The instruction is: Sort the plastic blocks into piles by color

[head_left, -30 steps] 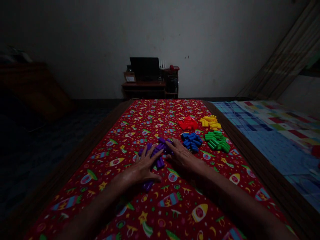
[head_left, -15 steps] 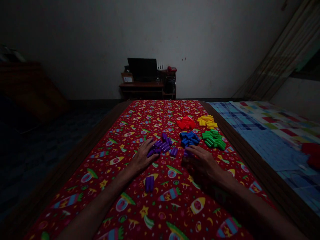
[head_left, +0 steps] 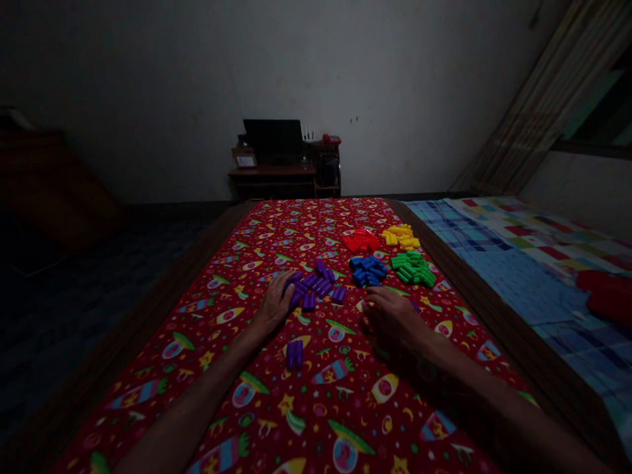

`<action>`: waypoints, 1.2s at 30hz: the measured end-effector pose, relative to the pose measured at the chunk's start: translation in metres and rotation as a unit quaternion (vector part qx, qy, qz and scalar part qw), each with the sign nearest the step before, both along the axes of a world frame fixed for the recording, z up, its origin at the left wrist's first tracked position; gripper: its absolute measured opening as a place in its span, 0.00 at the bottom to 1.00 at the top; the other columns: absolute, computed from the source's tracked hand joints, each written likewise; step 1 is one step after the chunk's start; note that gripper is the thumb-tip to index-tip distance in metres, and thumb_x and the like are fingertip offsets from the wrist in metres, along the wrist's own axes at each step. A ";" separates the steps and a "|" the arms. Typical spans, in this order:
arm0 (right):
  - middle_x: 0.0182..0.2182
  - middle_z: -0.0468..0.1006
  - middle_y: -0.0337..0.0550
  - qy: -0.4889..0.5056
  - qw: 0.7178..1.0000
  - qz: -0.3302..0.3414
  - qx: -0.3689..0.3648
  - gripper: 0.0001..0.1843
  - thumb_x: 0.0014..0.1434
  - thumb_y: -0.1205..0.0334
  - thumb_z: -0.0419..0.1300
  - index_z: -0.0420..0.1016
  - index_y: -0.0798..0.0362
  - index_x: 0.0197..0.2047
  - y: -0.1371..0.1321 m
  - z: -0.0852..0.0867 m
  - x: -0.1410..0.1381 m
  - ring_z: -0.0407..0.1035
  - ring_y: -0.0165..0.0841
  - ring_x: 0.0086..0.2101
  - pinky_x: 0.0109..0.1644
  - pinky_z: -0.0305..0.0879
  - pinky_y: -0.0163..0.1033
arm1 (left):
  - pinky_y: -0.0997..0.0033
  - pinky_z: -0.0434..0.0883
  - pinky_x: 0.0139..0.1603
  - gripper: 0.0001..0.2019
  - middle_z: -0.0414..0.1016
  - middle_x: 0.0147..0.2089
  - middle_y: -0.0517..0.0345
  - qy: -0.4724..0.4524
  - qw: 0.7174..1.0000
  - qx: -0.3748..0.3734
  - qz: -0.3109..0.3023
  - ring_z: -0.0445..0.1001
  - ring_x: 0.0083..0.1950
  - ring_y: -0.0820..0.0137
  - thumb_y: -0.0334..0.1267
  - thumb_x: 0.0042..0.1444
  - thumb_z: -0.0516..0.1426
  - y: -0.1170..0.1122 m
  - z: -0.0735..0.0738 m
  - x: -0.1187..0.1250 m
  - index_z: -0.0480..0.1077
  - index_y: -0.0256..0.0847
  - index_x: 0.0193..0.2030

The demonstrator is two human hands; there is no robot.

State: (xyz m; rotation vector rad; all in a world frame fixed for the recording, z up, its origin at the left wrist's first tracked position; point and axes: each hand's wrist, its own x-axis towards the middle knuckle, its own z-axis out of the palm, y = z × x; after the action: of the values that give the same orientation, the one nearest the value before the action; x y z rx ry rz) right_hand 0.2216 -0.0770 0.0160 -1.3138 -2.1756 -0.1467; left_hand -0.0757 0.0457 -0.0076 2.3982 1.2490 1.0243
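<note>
Purple pieces (head_left: 322,288): gathered in a loose, spread cluster at the centre of the frame, on the cloth; some are touching, others slightly apart.
Stray purple piece (head_left: 295,355): set apart below the cluster, toward the lower centre.
Left hand (head_left: 273,306): half opened and cupped at the cluster's left end, where pieces are touched by the fingers rather than clasped.
Right hand (head_left: 397,316): held right of centre with fingers bent downward; whether anything is grasped cannot be told. A bit of purple is seen just beside its far edge.
Blue pile (head_left: 368,270): heaped just above the right hand.
Green pile (head_left: 413,268): placed to the right of the blue.
Red pile (head_left: 361,240) and yellow pile (head_left: 401,236): set side by side above these.
Rocket-print cloth (head_left: 212,401): spread in red beneath all pieces.
Dark monitor (head_left: 274,141): stood on a desk (head_left: 271,172), upper centre.
</note>
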 end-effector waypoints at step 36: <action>0.58 0.65 0.57 -0.073 0.989 0.093 -0.093 0.24 0.61 0.72 0.53 0.64 0.55 0.60 0.057 -0.002 -0.079 0.59 0.41 0.59 0.60 0.60 0.46 | 0.55 0.69 0.58 0.20 0.74 0.53 0.47 -0.003 1.000 -0.013 0.015 0.72 0.54 0.61 0.42 0.63 0.43 0.001 0.000 -0.002 0.68 0.38 0.54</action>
State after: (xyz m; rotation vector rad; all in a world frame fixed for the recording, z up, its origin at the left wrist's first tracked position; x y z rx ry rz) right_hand 0.1430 -0.0198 0.0140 -1.2220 -2.4745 0.0349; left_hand -0.0779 0.0463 -0.0074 2.3612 1.2915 1.0170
